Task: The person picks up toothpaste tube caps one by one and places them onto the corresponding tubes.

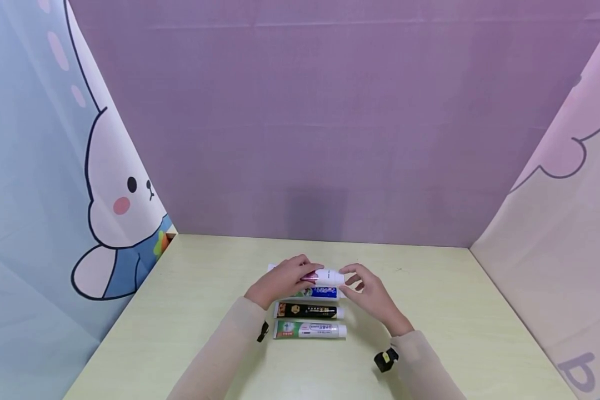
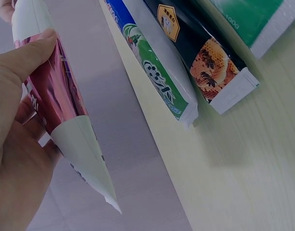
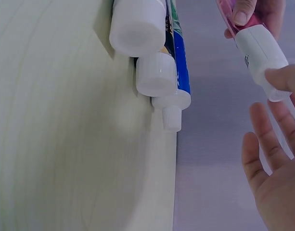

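My left hand (image 1: 286,279) grips a white and pink toothpaste tube (image 2: 65,91) around its body, thumb on the near side and fingers behind. The tube is held above the table, with its flat crimped end free in the left wrist view. At the tube's other end is a white cap (image 3: 276,91). There my right hand (image 1: 372,294) pinches the cap between thumb and index finger, while its other fingers are spread loosely. Just nearer than the held tube lies a blue and green toothpaste tube (image 1: 325,292), partly covered by the left hand in the head view.
A black toothpaste tube (image 1: 307,310) and a green and white toothpaste tube (image 1: 310,330) lie parallel on the pale wooden table (image 1: 220,261), caps toward the right. Behind the table stands a purple cloth backdrop (image 1: 320,122). A printed rabbit cloth (image 1: 115,161) hangs at left.
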Demonstrator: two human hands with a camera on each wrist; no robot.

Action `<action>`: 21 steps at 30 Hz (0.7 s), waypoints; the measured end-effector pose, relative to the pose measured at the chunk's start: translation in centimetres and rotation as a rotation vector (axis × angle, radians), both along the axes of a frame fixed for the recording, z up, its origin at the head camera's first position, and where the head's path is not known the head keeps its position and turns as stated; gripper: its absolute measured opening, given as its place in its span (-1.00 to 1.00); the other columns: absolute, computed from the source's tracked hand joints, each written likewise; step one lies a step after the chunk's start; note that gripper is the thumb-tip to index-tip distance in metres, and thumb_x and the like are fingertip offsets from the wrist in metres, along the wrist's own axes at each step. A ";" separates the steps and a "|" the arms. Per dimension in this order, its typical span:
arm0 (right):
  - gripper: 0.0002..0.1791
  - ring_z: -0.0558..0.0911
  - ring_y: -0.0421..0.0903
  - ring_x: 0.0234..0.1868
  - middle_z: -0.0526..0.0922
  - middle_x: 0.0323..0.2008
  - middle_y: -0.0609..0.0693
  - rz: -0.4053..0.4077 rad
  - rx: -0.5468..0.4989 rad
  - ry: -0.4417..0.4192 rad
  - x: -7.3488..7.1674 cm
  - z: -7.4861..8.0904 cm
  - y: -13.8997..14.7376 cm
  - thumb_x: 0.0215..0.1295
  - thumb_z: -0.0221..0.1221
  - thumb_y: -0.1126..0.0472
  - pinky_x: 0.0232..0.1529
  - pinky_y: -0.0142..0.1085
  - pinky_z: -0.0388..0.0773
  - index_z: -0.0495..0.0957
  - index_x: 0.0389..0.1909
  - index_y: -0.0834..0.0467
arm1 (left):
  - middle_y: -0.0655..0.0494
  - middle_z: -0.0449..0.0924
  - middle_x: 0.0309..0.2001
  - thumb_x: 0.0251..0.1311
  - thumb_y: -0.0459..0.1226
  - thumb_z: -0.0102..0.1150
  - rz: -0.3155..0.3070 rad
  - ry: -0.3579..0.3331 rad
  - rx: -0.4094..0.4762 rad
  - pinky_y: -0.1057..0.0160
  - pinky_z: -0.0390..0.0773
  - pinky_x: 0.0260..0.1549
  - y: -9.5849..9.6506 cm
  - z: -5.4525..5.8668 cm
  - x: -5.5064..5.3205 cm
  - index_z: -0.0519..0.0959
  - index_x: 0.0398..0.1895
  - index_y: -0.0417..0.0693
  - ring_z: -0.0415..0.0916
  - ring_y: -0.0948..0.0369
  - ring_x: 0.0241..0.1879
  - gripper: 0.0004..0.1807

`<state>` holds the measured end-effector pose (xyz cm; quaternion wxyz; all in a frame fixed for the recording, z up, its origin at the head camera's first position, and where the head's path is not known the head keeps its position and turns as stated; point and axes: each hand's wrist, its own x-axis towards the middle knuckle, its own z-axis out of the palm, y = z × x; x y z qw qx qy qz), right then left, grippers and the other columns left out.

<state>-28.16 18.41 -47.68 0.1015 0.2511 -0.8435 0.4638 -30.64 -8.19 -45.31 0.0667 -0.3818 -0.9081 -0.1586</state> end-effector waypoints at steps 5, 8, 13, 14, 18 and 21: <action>-0.66 0.64 -0.10 -0.24 0.65 -0.06 -0.05 -0.011 -0.003 -0.021 -0.1 -0.1 0.1 0.28 0.36 0.27 -0.22 -0.16 0.61 0.58 0.05 0.04 | 0.13 0.52 0.03 0.40 -0.05 0.17 -0.008 0.007 0.006 0.31 0.53 -0.08 -0.1 -0.3 -0.2 0.46 0.39 0.07 0.45 0.28 -0.13 -0.47; -0.69 0.62 -0.08 -0.29 0.65 -0.08 -0.01 -0.015 -0.005 -0.060 -0.1 -0.1 0.1 0.33 0.33 0.20 -0.28 -0.24 0.61 0.58 0.07 0.05 | 0.12 0.52 0.01 0.39 -0.07 0.18 -0.019 0.016 0.017 0.30 0.54 -0.09 -0.1 -0.3 -0.3 0.47 0.38 0.05 0.45 0.28 -0.13 -0.48; -0.72 0.62 0.00 -0.27 0.65 -0.15 0.02 -0.005 0.008 -0.113 -0.1 -0.2 0.0 0.46 0.20 0.10 -0.29 -0.29 0.59 0.54 0.09 0.10 | 0.11 0.52 0.00 0.39 -0.08 0.18 -0.027 0.018 0.024 0.31 0.54 -0.11 0.0 -0.4 -0.2 0.48 0.37 0.04 0.45 0.28 -0.14 -0.49; -0.72 0.62 0.03 -0.26 0.64 -0.16 0.02 -0.001 0.011 -0.120 0.0 -0.2 0.0 0.48 0.17 0.08 -0.28 -0.29 0.58 0.53 0.09 0.11 | 0.11 0.53 0.00 0.39 -0.08 0.18 -0.024 0.017 0.024 0.31 0.54 -0.11 0.0 -0.4 -0.2 0.48 0.37 0.04 0.45 0.28 -0.14 -0.49; -0.73 0.62 0.04 -0.23 0.63 -0.21 0.02 -0.001 0.029 -0.129 -0.1 -0.1 -0.1 0.54 0.09 0.07 -0.27 -0.29 0.56 0.51 0.06 0.16 | 0.13 0.52 0.02 0.40 -0.05 0.15 -0.004 0.008 0.017 0.31 0.54 -0.08 0.2 -0.4 -0.1 0.48 0.38 0.08 0.45 0.28 -0.13 -0.49; -0.74 0.61 -0.03 -0.24 0.61 -0.25 0.00 -0.005 0.043 -0.119 -0.2 -0.2 -0.2 0.55 0.07 0.09 -0.26 -0.30 0.55 0.50 0.03 0.19 | 0.12 0.53 0.02 0.41 -0.05 0.14 -0.005 0.015 0.017 0.31 0.54 -0.09 0.2 -0.4 -0.2 0.48 0.38 0.07 0.46 0.28 -0.13 -0.49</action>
